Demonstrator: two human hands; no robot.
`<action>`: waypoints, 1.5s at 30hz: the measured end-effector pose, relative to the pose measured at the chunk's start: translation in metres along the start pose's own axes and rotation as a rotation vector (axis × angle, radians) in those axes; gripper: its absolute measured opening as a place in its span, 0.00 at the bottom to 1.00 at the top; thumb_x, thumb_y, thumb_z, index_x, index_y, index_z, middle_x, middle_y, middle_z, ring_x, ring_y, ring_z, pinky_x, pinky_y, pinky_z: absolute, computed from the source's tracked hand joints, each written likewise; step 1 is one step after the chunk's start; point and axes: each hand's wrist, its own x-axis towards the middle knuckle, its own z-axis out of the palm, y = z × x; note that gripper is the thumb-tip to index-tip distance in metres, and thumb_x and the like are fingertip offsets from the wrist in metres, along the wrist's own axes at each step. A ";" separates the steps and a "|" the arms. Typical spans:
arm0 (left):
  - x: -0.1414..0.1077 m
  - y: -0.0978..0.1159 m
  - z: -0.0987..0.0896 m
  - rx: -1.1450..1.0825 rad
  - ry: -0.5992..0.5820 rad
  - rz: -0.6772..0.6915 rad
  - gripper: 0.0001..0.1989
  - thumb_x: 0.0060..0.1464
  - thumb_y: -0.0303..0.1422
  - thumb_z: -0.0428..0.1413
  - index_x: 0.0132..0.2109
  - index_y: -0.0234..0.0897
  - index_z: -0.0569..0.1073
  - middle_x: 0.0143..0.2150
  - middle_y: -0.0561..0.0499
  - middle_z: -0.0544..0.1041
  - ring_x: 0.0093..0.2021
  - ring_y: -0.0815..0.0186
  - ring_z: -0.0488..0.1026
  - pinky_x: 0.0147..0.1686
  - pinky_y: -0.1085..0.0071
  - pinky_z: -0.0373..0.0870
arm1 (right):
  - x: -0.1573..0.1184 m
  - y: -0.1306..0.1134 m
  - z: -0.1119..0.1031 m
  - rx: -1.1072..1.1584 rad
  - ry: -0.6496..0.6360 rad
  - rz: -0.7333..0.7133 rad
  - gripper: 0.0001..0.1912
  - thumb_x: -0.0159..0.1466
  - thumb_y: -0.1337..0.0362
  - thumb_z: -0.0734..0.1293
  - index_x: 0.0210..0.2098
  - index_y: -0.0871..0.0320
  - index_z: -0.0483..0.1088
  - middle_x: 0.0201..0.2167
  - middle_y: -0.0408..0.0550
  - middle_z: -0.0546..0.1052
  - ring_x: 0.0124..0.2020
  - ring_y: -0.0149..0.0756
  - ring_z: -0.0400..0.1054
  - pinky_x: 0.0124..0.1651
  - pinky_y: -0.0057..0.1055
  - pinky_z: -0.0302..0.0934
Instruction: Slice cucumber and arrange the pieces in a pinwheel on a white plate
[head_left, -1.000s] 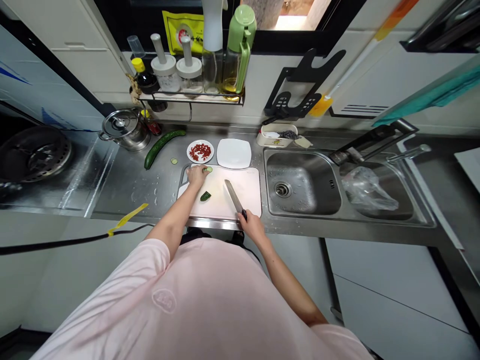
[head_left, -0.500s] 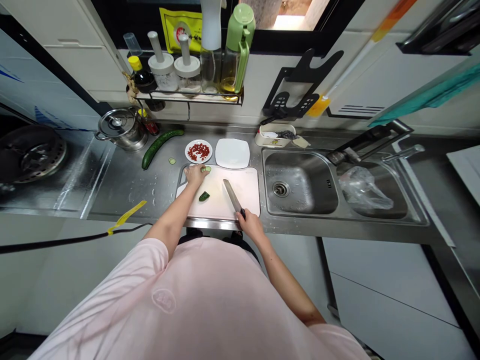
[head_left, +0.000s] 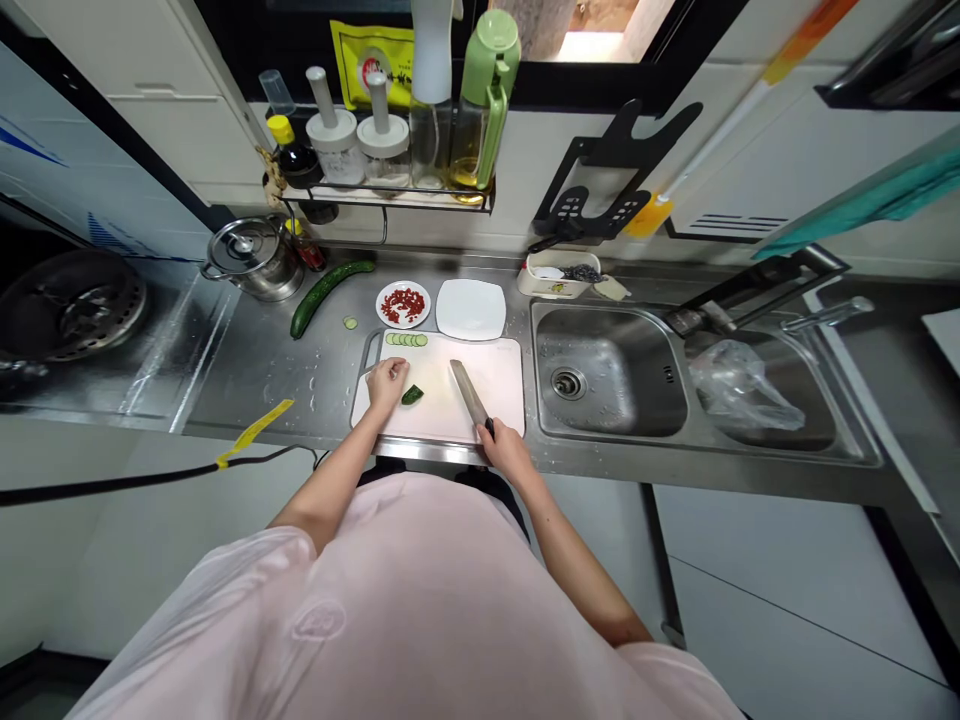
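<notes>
My right hand (head_left: 506, 447) is closed round the black handle of a kitchen knife (head_left: 469, 390), whose blade lies low over the white cutting board (head_left: 450, 425), pointing away from me. My left hand (head_left: 387, 383) hovers over the board's left part, fingers loosely bent and nothing visible in them. Just right of it sits a dark green cucumber end piece (head_left: 412, 395). Along the board's far left edge several cucumber slices (head_left: 407, 340) lie in an overlapping row. Beyond the board stand a white plate of chopped red pieces (head_left: 403, 304) and a bare square white plate (head_left: 471, 309).
A whole cucumber (head_left: 326, 296) and a loose slice (head_left: 350, 323) lie left on the steel counter, near a lidded pot (head_left: 256, 258). The sink (head_left: 609, 370) is to the right, with a plastic bag (head_left: 742, 385) in its second basin. A seasoning rack (head_left: 390, 200) hangs above.
My left hand has let go of the cucumber slices at the board's far edge and drawn back towards me. The knife stays in my right hand, nearly unmoved. The view has shifted slightly.
</notes>
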 end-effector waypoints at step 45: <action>-0.056 -0.010 0.000 0.035 -0.170 0.286 0.12 0.56 0.38 0.52 0.45 0.41 0.74 0.44 0.47 0.75 0.46 0.61 0.70 0.48 0.64 0.64 | 0.001 -0.008 -0.002 -0.024 -0.005 -0.007 0.22 0.68 0.50 0.49 0.45 0.58 0.65 0.38 0.53 0.75 0.41 0.40 0.69 0.37 0.28 0.53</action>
